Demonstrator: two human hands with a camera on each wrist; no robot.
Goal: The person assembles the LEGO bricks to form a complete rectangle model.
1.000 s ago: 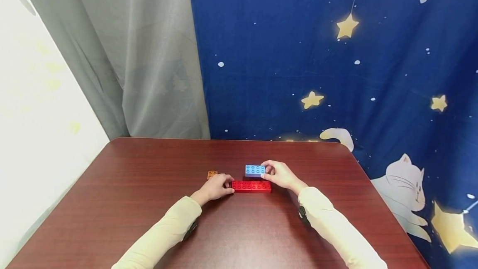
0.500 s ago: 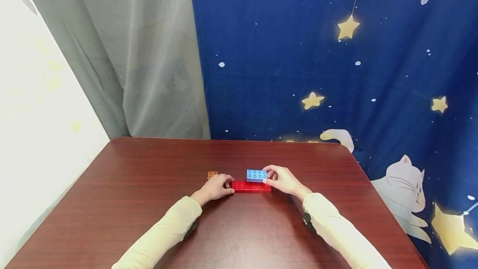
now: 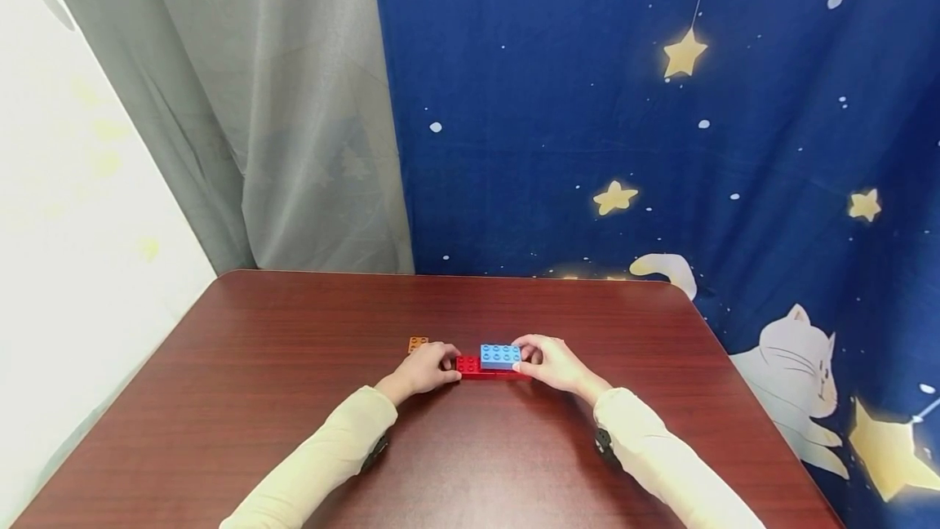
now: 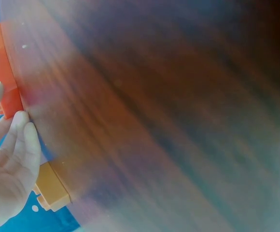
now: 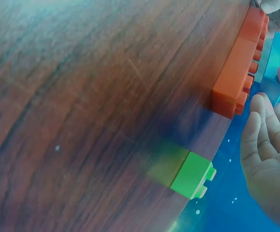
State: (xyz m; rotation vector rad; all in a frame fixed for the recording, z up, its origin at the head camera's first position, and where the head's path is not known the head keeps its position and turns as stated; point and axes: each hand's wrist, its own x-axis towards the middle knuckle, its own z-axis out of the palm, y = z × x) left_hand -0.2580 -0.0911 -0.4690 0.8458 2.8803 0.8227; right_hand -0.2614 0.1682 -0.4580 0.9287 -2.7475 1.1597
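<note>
Pinching a light-blue rectangular plastic brick [image 3: 501, 357] at the head frame's lower centre, your right hand [image 3: 552, 364] holds it just above a row of red studded plastic bricks [image 3: 468, 366], whose left end your left hand [image 3: 422, 368] pinches.

Blue brick [image 3: 501, 357], red bricks [image 3: 468, 366], star-patterned navy curtain [image 3: 587, 117].

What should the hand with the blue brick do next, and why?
I'd probably lower the blue brick onto the red bricks. The right hand holds it over their studs, seemingly with a gap, and the left hand grips their end, which may keep them steady.
</note>
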